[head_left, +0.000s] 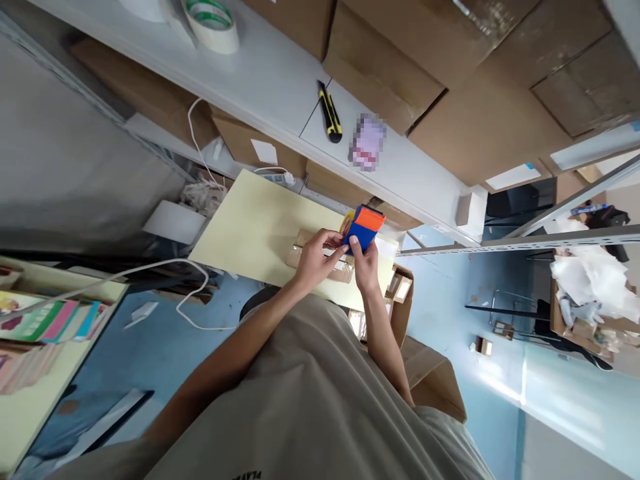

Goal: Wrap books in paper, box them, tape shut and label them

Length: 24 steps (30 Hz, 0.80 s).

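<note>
In the head view, a blue and orange tape dispenser [361,232] with a dark edge is held up over the pale yellow table [250,220]. My right hand [365,263] grips its blue body, thumb on top. My left hand [320,257] is closed at the dispenser's left side, the fingertips pinching near its roll of yellowish tape [347,223]; whether they hold a tape end is too small to tell. Under both hands lies a small cardboard box [295,255] on the table, partly covered by them.
A white shelf [280,87] beyond the table carries a yellow-black utility knife [330,115], a blurred pinkish pack [367,141], tape rolls [215,27] and large cartons [390,60]. An open carton [435,380] stands at my right. A white cable [200,267] hangs at left.
</note>
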Available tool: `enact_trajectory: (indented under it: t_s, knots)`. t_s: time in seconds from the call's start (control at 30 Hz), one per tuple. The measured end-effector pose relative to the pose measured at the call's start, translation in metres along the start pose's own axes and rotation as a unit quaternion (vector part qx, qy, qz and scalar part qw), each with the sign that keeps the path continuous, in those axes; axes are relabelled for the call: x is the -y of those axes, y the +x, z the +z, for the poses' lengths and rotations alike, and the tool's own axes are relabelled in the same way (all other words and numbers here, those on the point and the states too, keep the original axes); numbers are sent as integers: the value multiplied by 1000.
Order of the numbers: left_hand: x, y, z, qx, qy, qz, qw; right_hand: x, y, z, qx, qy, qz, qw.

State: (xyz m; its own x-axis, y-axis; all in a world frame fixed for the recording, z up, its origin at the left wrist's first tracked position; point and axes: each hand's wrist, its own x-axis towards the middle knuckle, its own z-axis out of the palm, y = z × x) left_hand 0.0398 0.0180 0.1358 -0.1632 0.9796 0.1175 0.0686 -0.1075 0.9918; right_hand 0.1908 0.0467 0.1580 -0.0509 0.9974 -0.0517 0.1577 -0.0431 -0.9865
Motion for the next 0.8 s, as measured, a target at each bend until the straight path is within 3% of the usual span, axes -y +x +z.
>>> enact_trajectory:
  t_s: [0.17,0.27,0.33,0.43,0.6,0.8]
  knots:
    - [1,-16,-24,-4,26,-21,999,-7,-15,23,-12,-10,37,999]
    - [3,-19,-41,25,25,-35,999,-10,-20,28,4,-50,44,998]
    - [5,-17,-55,66,10,-55,996,-10,-25,31,25,-80,46,995]
    - [9,-10,-78,133,-66,-139,979,-5,-36,34,61,-110,64,990]
    - [20,4,-115,111,-218,-261,934,5,-53,38,142,-113,148,972]
    - [29,7,-135,143,-220,-301,917,15,-68,46,224,-158,195,942]
